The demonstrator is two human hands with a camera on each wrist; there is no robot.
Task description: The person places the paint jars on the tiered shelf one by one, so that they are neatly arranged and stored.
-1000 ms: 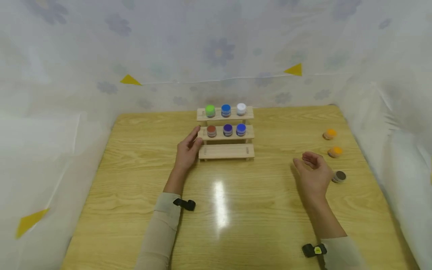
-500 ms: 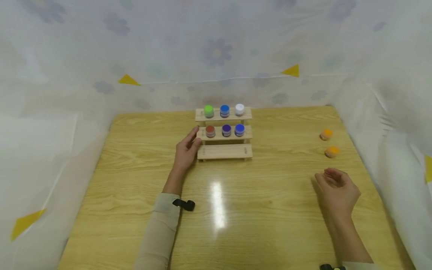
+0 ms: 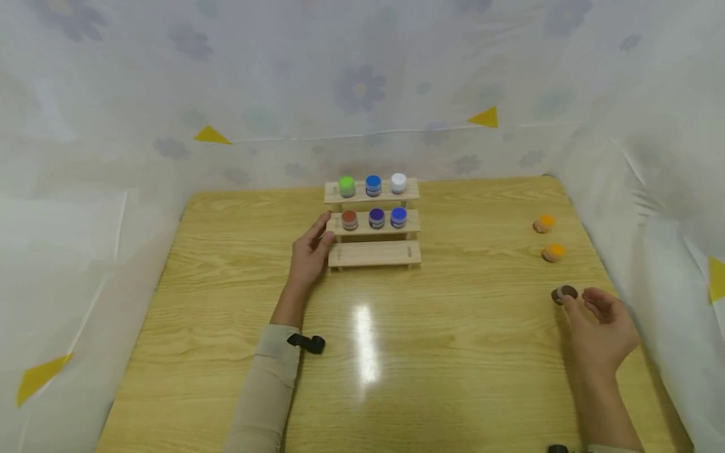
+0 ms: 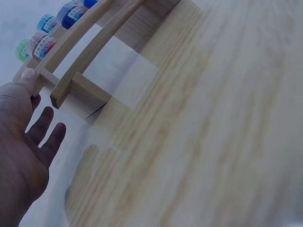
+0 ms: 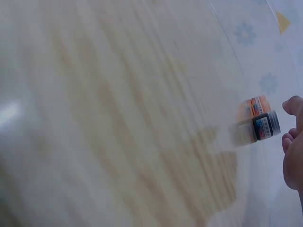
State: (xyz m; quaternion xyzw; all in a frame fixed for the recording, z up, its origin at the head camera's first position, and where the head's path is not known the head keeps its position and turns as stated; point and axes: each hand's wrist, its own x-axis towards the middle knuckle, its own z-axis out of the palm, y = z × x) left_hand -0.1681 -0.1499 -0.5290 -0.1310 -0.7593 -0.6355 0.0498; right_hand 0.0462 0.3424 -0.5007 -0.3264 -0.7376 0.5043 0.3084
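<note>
A three-step wooden rack [image 3: 374, 253] stands at the table's middle, with small paint jars on its two upper steps. Green [image 3: 347, 187], light blue [image 3: 373, 185] and white [image 3: 399, 183] jars stand on the top one; brown [image 3: 349, 220], dark purple [image 3: 376, 218] and blue [image 3: 399, 217] jars on the middle one. My left hand [image 3: 308, 259] holds the left end of the middle step, its thumb [image 4: 28, 78] against the wood. On the right, my right hand [image 3: 603, 333] hovers beside a black jar [image 3: 564, 294], thumb and fingers apart, holding nothing.
Two orange jars [image 3: 544, 223] [image 3: 553, 253] stand farther back near the right edge of the wood-grain table [image 3: 464, 377]. A pale flowered sheet [image 3: 272, 75] walls in the back and sides. Light glares off the table in front of the rack.
My right hand has moved right and nearer the front, past the black jar, which it hid half a second ago. My left hand stays on the rack.
</note>
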